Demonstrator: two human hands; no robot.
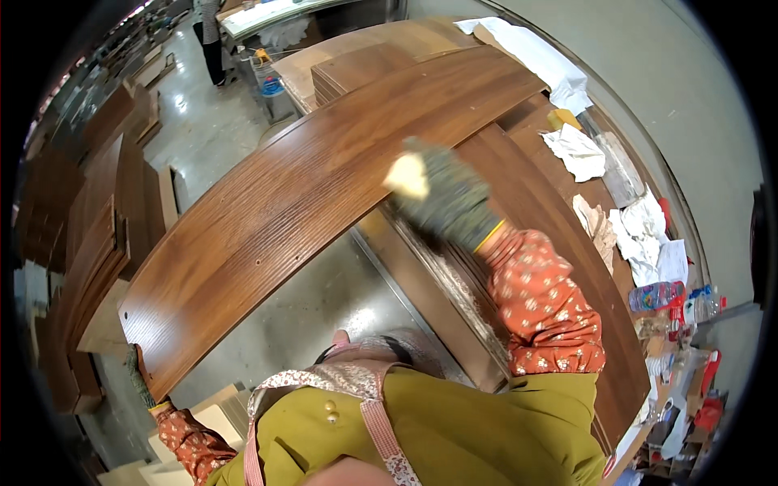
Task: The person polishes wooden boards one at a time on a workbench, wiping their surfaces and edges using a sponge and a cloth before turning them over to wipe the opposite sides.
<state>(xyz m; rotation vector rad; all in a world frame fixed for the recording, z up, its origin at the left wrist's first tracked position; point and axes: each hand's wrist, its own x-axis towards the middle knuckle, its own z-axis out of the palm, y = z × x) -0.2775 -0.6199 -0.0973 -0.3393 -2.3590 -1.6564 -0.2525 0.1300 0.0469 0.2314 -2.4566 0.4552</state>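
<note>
A long brown stained wood board point(284, 202) lies tilted across the middle, one end resting on a stack of like boards point(519, 186). My right hand point(446, 198), in a grey-green knit glove, holds a pale yellow pad point(407, 176) against the board's near edge. My left hand point(139, 379), also gloved, grips the board's lower left end from below; most of that hand is hidden by the board.
Crumpled white rags point(579, 150) and water bottles point(664, 296) lie along the bench's right side. More brown boards point(89, 235) are stacked at left on the concrete floor. A person point(212, 40) stands far back. A metal bench edge point(421, 283) runs below the stack.
</note>
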